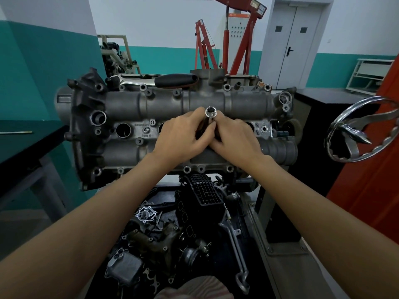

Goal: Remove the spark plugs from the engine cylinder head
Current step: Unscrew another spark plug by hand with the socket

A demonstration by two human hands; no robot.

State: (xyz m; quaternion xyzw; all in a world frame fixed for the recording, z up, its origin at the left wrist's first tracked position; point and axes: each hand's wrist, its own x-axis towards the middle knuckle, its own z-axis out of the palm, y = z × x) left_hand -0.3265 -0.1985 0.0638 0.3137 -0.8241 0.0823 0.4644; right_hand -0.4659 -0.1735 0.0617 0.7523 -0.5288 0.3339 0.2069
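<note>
Striped cloth (194,288) shows at the very bottom edge, nearest the lens, and just beyond it a dark tray (251,212) holds loose engine parts: a black ribbed intake manifold (200,193), a finned oil cooler (124,267) and a bent metal pipe (234,240). Both forearms reach up from the lower corners and meet over the middle of the engine cylinder head (172,126), a grey casting that lies with its long axis running left to right across the view. Left hand (183,138) and right hand (235,138) are pressed together, their fingers curled around a spark plug socket (211,113) from either side. That socket is a long tube standing roughly upright out of one of the central plug wells, its long axis across the head's, and its open square-drive end points up toward the camera; its lower part is hidden by the fingers, so whether a spark plug sits in it cannot be told. An open round plug well (123,129) shows on the left of the head, well clear of the hands. A ratchet handle (176,80) with a black grip lies along the far edge of the head. To the right hangs a chrome handwheel (362,130). Red engine cranes (237,39) stand by the far wall, beside a grey double door (294,44).
</note>
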